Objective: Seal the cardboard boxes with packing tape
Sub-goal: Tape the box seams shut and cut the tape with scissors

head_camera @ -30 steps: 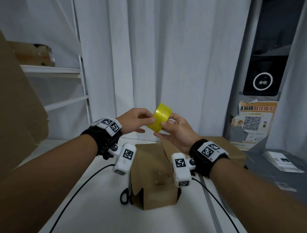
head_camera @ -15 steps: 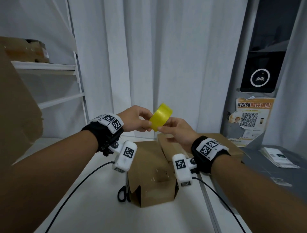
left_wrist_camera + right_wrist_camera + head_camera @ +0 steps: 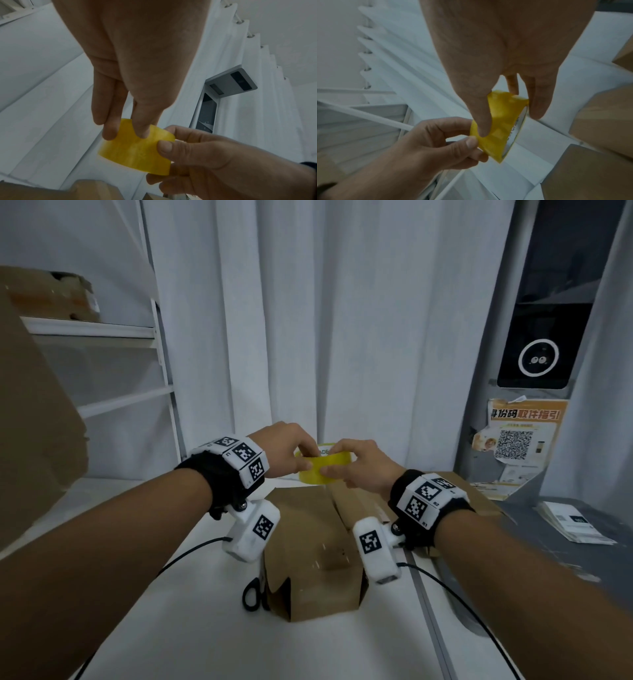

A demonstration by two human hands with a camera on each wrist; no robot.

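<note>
between both hands' fingers (image 3: 109,129), tape roll (image 3: 323,469)

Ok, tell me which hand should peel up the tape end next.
Probably the left hand. Its fingertips lie on the outer face of the yellow tape roll, while the right hand grips the roll with its thumb on that face and fingers behind, steadying it. No loose end is visible.
</note>
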